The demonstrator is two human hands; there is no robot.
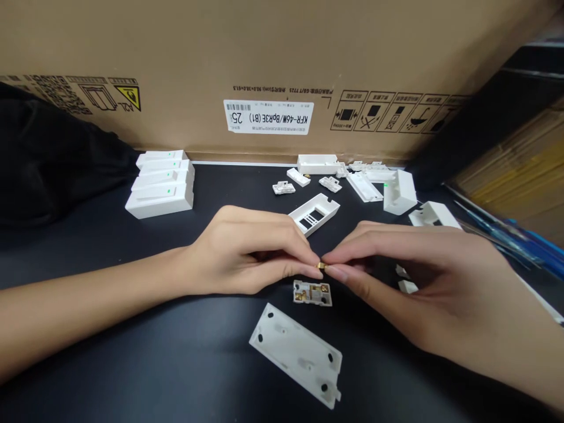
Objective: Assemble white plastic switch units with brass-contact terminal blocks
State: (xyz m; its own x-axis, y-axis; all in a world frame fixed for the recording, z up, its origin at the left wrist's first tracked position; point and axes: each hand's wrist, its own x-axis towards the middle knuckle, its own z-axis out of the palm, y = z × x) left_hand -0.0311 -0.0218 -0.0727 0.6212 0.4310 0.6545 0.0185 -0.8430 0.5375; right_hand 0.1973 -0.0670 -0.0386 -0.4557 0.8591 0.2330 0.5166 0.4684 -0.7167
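Between the fingertips of both hands is a small brass contact piece (pixel 321 266). My left hand (pixel 259 249) pinches its left side with thumb and forefinger. From the other side, my right hand (pixel 396 276) pinches it too; its exact shape is mostly hidden by the fingers. Just below them on the table lies a small white switch base (pixel 314 292) with brass parts and screws in it. Nearer to me rests a flat white back plate (pixel 297 355) with several dark holes. Beyond my fingers, a white switch housing (pixel 324 208) lies with its hollow side up.
At the back left several finished-looking white rocker switches (pixel 159 191) stand in a row. White housings (pixel 399 191) and small plastic parts (pixel 284 187) are scattered at the back right. A big cardboard box (pixel 185 47) walls off the rear; black cloth (pixel 53 158) lies left.
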